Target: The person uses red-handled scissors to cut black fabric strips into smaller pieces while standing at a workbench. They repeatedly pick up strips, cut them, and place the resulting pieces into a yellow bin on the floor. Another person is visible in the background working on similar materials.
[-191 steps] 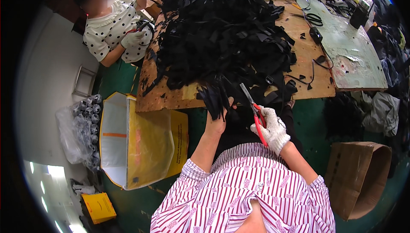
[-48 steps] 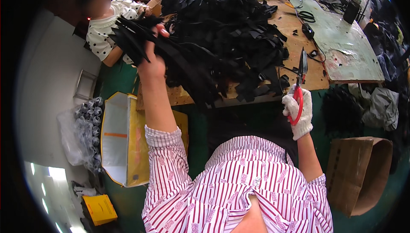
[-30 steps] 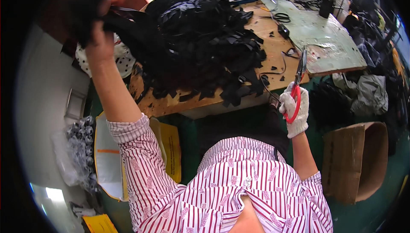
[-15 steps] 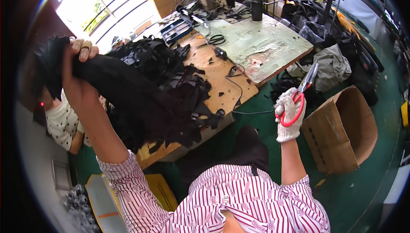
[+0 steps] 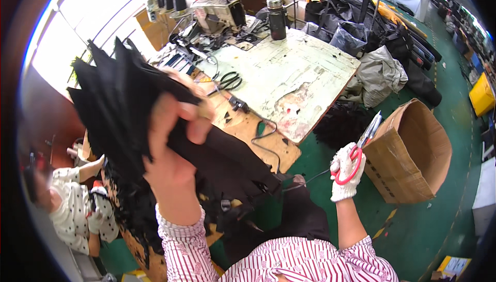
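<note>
Raised toward the head camera, my bare left hand (image 5: 178,122) is closed round a thick bundle of black fabric strips (image 5: 113,103). Pointed strip ends fan out above the fist, and the rest hangs down to the right over the table edge. On my right, my right hand (image 5: 346,178) wears a white knitted glove and grips red-handled scissors (image 5: 370,131). Their blades point up and away, beside the cardboard box. From this view the blades look close together.
A worn pale board (image 5: 294,75) tops the table, with black-handled scissors (image 5: 230,81) and a dark flask (image 5: 277,21) on it. An open cardboard box (image 5: 398,163) stands on the green floor at right. A co-worker in a dotted top (image 5: 72,215) sits at left.
My left hand has brought the strip bundle rightward and nearer the camera. The view has shifted, showing more of the co-worker. My right hand still holds the scissors, a little lower in the picture.
</note>
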### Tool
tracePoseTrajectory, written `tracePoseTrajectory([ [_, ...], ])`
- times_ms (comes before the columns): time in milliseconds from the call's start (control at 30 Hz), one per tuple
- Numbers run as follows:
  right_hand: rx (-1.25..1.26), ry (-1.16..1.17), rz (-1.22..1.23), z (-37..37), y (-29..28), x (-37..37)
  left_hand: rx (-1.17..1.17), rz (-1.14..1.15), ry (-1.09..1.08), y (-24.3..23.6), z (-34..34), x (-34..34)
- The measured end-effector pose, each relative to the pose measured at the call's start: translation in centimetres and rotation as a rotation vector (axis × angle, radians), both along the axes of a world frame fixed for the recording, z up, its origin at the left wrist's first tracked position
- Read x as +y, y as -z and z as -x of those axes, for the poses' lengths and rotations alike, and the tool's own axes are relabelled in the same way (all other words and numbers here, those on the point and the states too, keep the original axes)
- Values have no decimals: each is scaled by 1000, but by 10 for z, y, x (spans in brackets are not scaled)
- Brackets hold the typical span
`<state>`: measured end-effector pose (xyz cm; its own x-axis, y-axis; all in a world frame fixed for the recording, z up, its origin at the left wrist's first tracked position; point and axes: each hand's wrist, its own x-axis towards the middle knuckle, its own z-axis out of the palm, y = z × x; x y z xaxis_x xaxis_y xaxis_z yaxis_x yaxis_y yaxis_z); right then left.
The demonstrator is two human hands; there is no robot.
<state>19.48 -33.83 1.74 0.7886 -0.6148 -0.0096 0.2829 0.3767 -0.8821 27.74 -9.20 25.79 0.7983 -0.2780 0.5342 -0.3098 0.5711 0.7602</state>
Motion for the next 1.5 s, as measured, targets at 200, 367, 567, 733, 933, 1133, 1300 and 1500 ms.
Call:
tracePoseTrajectory([
  [200, 126, 142, -8, -36, 1, -11, 173, -159, 70, 20, -73, -52],
  [367, 293, 239, -66, -53, -3, -33, 455, -118, 125, 53, -179, -105],
  [567, 383, 244, -170, -65, 15, -50, 780, -287, -15, 193, -360, -180],
  [733, 408, 202, -254, -72, 24, -71, 815, -560, -353, 322, -450, -211],
  [933, 412, 243, -149, -73, 25, -87, 136, -1352, -707, 404, -545, -153],
  [1133, 255, 341, -296, -58, 32, -76, 30, -1487, -745, 392, -551, -206],
  [1300, 113, 255, -452, -40, 73, -74, -66, -1292, -523, 416, -599, -178],
  [1500, 232, 297, -392, -29, 56, -73, -80, -1700, -778, 414, -594, -169],
])
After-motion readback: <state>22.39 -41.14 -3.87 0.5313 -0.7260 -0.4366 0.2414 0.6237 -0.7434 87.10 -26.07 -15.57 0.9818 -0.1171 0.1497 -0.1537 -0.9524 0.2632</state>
